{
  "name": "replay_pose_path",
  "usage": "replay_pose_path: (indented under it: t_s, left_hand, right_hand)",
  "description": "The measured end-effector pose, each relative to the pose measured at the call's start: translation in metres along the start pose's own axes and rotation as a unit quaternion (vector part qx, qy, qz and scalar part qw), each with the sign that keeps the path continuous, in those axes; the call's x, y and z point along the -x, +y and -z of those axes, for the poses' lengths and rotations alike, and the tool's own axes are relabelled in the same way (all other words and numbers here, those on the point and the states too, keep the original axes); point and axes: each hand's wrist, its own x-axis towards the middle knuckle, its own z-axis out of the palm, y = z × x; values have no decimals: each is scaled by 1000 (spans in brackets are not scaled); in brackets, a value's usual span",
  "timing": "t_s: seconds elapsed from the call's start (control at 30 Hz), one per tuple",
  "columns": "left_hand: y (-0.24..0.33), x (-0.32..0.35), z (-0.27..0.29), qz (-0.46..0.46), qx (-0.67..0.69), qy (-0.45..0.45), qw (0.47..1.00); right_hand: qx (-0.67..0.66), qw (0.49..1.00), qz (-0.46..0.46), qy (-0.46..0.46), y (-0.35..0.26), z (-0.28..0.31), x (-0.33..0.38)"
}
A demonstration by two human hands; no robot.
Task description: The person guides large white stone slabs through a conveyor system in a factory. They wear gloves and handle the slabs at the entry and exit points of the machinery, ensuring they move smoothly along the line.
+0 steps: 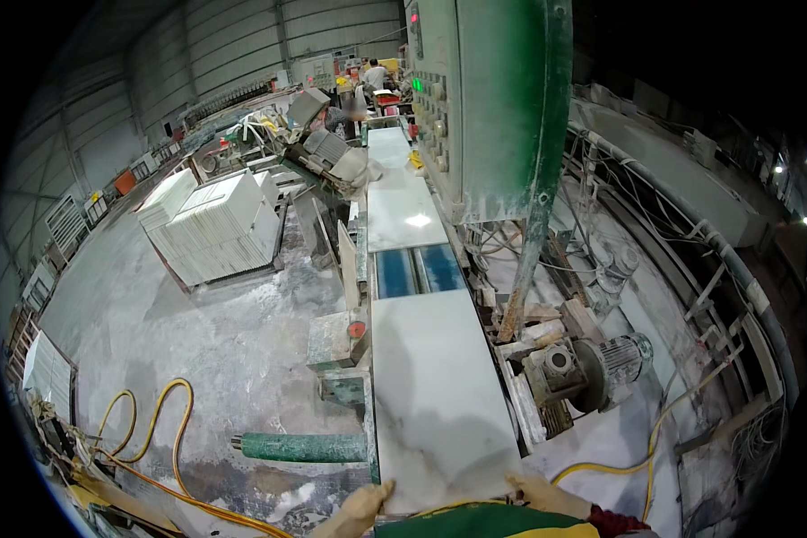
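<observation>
A pale, grey-veined stone slab (444, 386) lies flat on the conveyor, its near end close to my body. At its near left corner my left hand (363, 504) grips the edge, the fingertips resting by the rim. My right hand (547, 496) holds the near right corner in the same way; its lower fingers are hidden. Both hands look gloved in a light colour. Past a gap showing the blue conveyor belt (439, 269), a second white slab (408, 211) lies in line, with a bright reflection on it.
A green control cabinet (511, 108) stands right of the conveyor, above a motor (614, 363). On the left are a red button box (357, 330), a green roller (305, 447), a yellow hose (188, 439) and stacked slabs (220, 224). People (376, 75) are at the far end.
</observation>
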Motion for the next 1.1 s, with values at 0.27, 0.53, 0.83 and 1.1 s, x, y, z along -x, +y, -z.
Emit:
replay_pose_path:
  t_s: [0.27,0.53,0.83,1.1]
  left_hand:
    - [39,-16,42,-75,214,85,970]
    - [112,-21,37,207,621,-33,755]
    - [103,-54,36,162,649,33,742]
    - [123,-119,71,159,673,100,715]
  right_hand:
    - [-559,776,-226,184,-65,44,-66]
    - [-551,777,-305,12,-50,30,-96]
    - [-526,811,-257,17,36,-5,-146]
    - [-643,717,-264,55,37,49,-207]
